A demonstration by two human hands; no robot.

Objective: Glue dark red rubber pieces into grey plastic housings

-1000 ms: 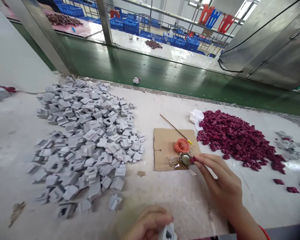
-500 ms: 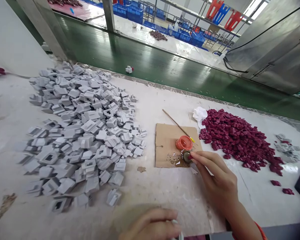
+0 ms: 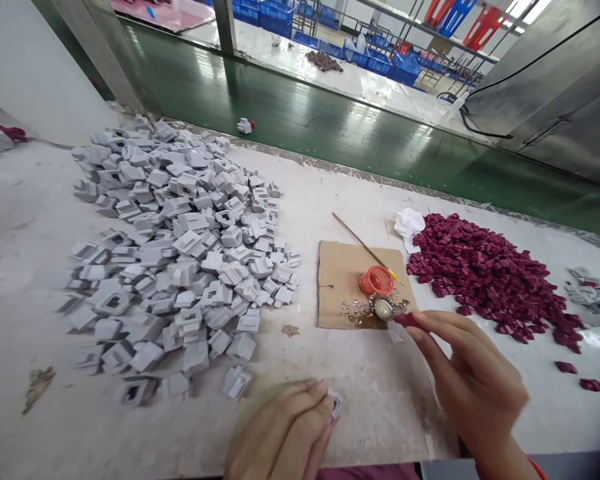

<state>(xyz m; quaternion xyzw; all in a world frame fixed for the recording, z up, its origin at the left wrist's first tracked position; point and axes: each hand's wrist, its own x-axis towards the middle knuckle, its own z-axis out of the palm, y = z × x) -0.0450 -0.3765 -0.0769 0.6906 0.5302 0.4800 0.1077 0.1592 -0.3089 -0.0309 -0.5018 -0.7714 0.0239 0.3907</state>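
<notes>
Between thumb and fingertips my right hand (image 3: 467, 370) pinches a small maroon plastic part (image 3: 405, 320). Just left of that part sits a small round metal cap (image 3: 383, 308) with glossy liquid in it. The cap rests on a cardboard piece (image 3: 333, 267) spotted with wet drops. Close to the table's front edge, my left hand (image 3: 287, 427) is closed around a grey plastic part (image 3: 335, 405), whose dark opening shows past the fingertips. Behind the cap stands a red tub (image 3: 376, 280), and a thin stick brush (image 3: 360, 239) with a yellow tip lies beside it.
A large heap of grey parts (image 3: 180, 233) covers the table's left side. Maroon parts (image 3: 490, 273) are piled at right, beside a white crumpled cloth (image 3: 409, 222) and a small grey cluster (image 3: 590, 293). Beyond runs a green conveyor belt (image 3: 320, 127) carrying one grey-and-maroon piece (image 3: 245, 125).
My right hand has drawn the maroon part back from the cap, to the right. My left hand has risen into fuller view with the grey part. The belt piece has shifted left.
</notes>
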